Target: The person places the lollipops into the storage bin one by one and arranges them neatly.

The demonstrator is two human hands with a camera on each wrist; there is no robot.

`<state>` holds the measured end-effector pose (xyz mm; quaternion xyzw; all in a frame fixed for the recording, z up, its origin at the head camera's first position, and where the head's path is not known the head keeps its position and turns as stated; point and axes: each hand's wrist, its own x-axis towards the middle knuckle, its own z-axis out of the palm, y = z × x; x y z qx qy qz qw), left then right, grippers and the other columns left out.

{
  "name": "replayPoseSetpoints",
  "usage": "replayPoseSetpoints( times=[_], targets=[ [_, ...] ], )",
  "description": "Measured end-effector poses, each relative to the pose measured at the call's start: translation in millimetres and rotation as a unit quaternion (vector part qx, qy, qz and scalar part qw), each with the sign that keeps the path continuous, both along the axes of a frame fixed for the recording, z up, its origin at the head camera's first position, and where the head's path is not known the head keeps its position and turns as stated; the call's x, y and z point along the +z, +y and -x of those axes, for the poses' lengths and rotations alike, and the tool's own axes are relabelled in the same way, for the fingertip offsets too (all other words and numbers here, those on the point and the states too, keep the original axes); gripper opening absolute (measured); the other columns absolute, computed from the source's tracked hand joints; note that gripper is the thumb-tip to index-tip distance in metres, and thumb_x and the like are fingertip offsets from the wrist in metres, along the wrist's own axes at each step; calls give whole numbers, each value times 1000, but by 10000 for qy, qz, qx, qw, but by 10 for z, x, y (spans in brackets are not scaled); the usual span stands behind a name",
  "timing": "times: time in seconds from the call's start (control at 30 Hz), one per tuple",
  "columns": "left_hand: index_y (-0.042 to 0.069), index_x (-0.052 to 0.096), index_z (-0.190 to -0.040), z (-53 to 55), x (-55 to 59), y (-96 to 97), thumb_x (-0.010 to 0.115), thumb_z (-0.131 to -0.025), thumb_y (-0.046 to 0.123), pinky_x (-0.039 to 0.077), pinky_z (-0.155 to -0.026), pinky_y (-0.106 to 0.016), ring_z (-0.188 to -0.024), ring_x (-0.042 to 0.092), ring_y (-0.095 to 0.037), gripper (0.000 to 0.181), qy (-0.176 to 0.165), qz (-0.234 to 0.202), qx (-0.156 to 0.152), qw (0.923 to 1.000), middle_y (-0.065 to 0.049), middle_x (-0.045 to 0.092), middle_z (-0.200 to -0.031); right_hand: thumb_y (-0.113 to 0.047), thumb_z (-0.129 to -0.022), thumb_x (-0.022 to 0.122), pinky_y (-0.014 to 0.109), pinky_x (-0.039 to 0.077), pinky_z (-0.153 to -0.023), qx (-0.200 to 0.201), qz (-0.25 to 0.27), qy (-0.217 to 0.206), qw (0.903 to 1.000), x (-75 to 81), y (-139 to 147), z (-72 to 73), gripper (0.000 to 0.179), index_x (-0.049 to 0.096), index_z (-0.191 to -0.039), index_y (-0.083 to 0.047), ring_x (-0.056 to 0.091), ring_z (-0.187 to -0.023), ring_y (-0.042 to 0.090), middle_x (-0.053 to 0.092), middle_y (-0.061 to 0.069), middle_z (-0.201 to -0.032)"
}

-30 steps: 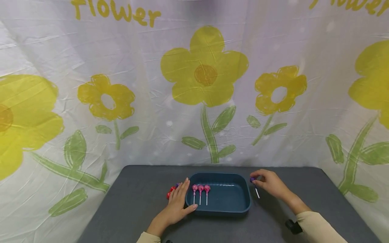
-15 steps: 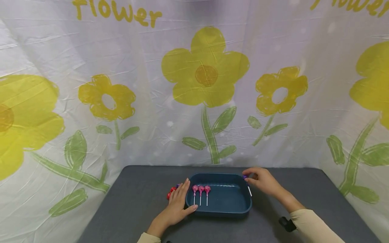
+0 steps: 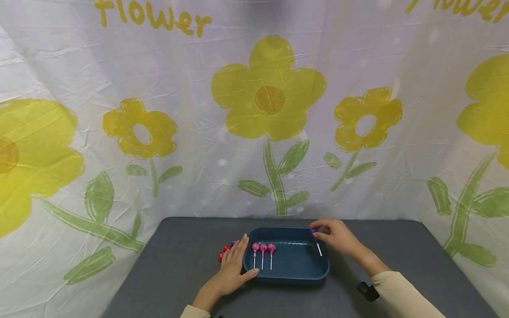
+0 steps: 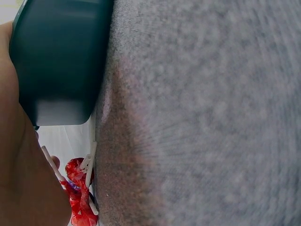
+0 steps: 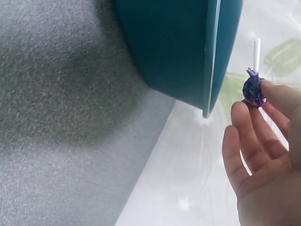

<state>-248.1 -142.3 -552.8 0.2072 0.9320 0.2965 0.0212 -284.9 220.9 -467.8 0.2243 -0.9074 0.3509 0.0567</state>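
My right hand (image 3: 337,235) pinches a purple-wrapped lollipop (image 5: 254,91) by its candy head, between thumb and fingers. Its white stick points toward me over the right end of a dark teal rectangular tray (image 3: 292,277). Three pink lollipops (image 3: 263,248) lie side by side in the tray's left part, sticks toward me. Along the tray's left end my left hand (image 3: 230,270) rests with straight fingers, thumb at the near corner. Past that hand, partly hidden by it, sits a small pile of red lollipops (image 4: 81,193) with some purple among them.
A grey table (image 3: 179,247) carries everything. Behind it hangs a white cloth (image 3: 199,176) printed with yellow flowers. A small black device (image 3: 367,291) is at my right sleeve.
My right hand has carried the purple lollipop leftward, from beside the tray across its right rim to over its right end. The left hand and the pink lollipops stay put.
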Motion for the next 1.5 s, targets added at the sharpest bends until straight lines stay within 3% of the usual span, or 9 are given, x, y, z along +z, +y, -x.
replayPoseSetpoints(
  times=[0.3, 0.73, 1.03, 1.5],
  targets=[
    [20, 7, -161, 4, -6, 4, 58, -90, 60, 3, -116, -73, -154, 10, -38, 96, -16, -11, 33, 10000, 2, 3, -170, -13, -91, 70, 21, 48, -61, -52, -10, -150, 9999, 19, -101, 18, 22, 72, -113, -8, 57, -70, 0, 72, 9, -108],
    [21, 6, -161, 8, -15, 9, 58, -90, 60, 2, -116, -72, -155, 9, -37, 96, -39, -35, 25, 10000, 3, 1, -170, -15, -90, 71, 20, 42, -57, 38, -108, 125, 9999, -74, -257, 68, 21, 73, -110, -9, 47, -62, -1, 71, 6, -102],
    [21, 5, -161, 11, -12, 2, 58, -90, 60, 2, -116, -73, -155, 8, -37, 96, -113, -12, 23, 9999, 3, 0, -170, -15, -89, 72, 20, 43, -57, 137, -110, 183, 9997, -123, -365, 82, 20, 74, -108, -9, 51, -64, 3, 72, 6, -100],
    [21, 5, -161, 12, -10, 6, 57, -89, 63, 2, -116, -73, -155, 8, -38, 97, -170, 58, 59, 9998, 3, 0, -170, -16, -88, 74, 19, 41, -56, -25, -286, 146, 9995, -221, -582, 120, 21, 75, -107, -8, 48, -61, -1, 73, 4, -99]
  ],
)
